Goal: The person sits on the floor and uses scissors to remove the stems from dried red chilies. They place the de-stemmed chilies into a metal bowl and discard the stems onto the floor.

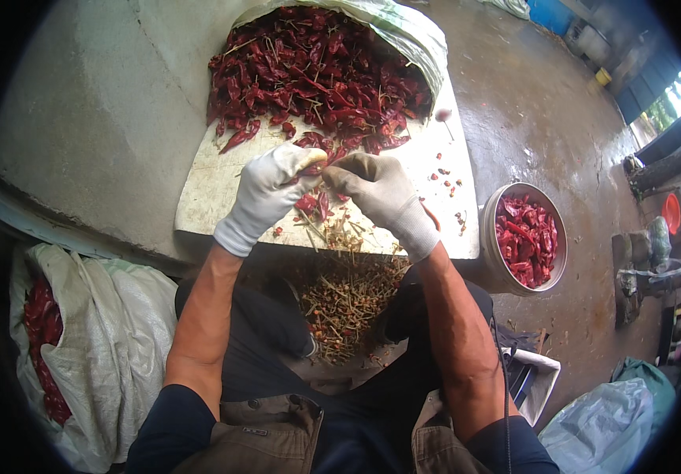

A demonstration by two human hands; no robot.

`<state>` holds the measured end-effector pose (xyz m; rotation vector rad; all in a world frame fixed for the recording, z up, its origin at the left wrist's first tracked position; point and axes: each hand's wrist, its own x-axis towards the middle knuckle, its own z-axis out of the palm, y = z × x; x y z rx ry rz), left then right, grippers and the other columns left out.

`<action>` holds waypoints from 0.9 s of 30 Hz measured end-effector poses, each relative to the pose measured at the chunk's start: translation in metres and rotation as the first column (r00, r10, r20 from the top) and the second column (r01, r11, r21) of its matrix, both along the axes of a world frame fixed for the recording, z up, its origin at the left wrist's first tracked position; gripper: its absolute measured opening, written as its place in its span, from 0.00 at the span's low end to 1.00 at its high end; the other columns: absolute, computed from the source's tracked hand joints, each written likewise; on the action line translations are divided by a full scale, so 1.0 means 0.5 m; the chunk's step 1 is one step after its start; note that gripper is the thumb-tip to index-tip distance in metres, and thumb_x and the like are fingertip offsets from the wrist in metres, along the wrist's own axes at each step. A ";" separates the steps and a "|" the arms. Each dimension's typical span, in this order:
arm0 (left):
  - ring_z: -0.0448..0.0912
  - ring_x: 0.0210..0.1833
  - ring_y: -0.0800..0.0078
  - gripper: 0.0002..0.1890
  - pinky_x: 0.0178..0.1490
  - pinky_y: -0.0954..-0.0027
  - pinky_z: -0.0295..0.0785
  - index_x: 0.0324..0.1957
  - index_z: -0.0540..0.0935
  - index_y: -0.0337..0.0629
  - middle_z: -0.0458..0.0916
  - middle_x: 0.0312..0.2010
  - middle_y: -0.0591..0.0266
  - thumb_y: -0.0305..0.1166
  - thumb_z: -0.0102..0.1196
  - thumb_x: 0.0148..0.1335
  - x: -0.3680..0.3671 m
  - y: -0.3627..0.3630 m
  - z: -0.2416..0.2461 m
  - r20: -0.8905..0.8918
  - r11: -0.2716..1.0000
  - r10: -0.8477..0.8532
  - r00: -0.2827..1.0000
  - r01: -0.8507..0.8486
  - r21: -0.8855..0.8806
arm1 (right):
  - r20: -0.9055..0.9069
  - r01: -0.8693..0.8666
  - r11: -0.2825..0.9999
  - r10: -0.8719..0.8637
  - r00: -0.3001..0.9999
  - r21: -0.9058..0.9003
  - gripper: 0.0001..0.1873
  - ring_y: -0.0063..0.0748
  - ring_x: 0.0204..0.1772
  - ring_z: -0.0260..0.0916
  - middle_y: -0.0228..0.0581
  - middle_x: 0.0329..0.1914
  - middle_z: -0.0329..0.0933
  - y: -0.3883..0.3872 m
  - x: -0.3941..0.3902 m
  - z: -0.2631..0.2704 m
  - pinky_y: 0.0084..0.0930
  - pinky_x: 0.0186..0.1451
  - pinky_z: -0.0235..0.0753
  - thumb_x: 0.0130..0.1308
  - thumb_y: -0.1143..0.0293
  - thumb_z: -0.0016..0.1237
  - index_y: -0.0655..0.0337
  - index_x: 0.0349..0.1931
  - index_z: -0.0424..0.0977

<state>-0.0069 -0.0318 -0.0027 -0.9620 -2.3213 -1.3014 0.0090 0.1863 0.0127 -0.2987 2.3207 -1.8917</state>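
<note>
My left hand [266, 189], in a white glove with a yellowed thumb, holds a dried red chili pepper [313, 170]. The gloved fingertips of my right hand [379, 192] pinch together at the pepper's right end; they hide what exactly they grip there. Both hands are over a worn, pale board [207, 204]. Just beyond them, a large pile of dried red chilies [316, 77] spills from the mouth of a white woven sack [420, 41]. Loose chili pieces [316, 204] and stem bits [346, 237] lie beneath my hands.
Between my feet is a heap of stems and caps [346, 308]. A round bucket [487, 249] of red chilies stands right of the board. Another woven sack [121, 332] with chilies is at my left. Small caps [450, 183] dot the board's right side. A plastic bag [604, 423] lies lower right.
</note>
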 end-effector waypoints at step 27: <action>0.79 0.30 0.84 0.18 0.33 0.80 0.75 0.62 0.82 0.31 0.87 0.34 0.64 0.26 0.59 0.73 0.034 -0.008 0.011 0.616 0.919 -0.271 0.740 0.008 0.394 | 0.101 0.012 0.954 0.019 0.995 -0.298 0.13 0.22 0.38 0.80 0.37 0.36 0.86 -0.020 0.016 -0.029 0.23 0.46 0.79 0.71 0.68 0.61 0.72 0.44 0.82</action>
